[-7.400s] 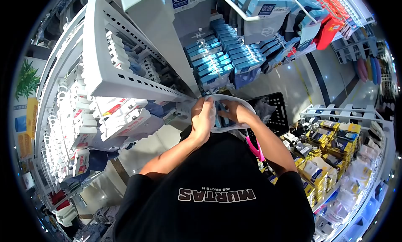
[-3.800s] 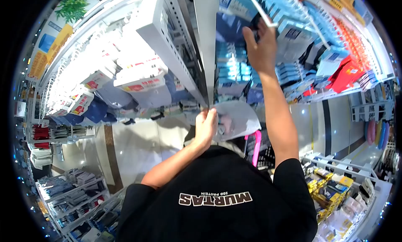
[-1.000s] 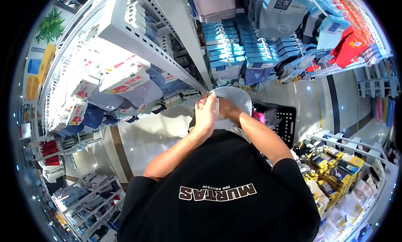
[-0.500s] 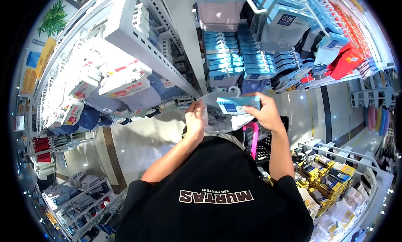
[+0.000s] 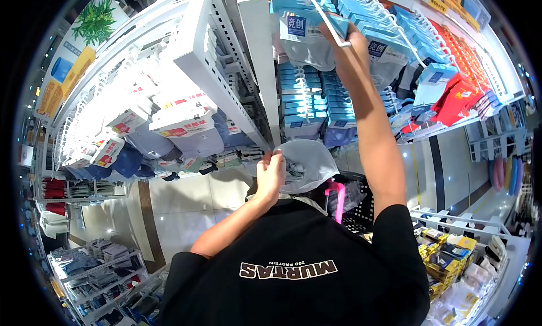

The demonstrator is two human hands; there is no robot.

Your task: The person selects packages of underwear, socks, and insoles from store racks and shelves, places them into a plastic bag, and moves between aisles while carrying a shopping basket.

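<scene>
And my L hand (image 5: 272, 172) is on the bag (image 5: 319, 167), fingers clamped on the L side of its rim, mouth open, some greyish stuff inside, too blurry to ID. Arm stretched out, my R hand (image 5: 354, 55) is up high, beyond the bag, at the tip of a white peg (image 5: 326, 19). R fingers are at the blue card of the front sock pack (image 5: 307, 48); can't tell if they're pinching it, peg's partly in the way. Pack's a grey one, hanging well above the bag. More blue-topped packs (image 5: 303, 108) hang lower, just beyond the bag. Pink handle (image 5: 340, 200) & black basket (image 5: 366, 206) are R of the bag, nr side. Big white rack (image 5: 197, 50) w/ red-&-white-tagged packs (image 5: 183, 120) is L of it.
</scene>
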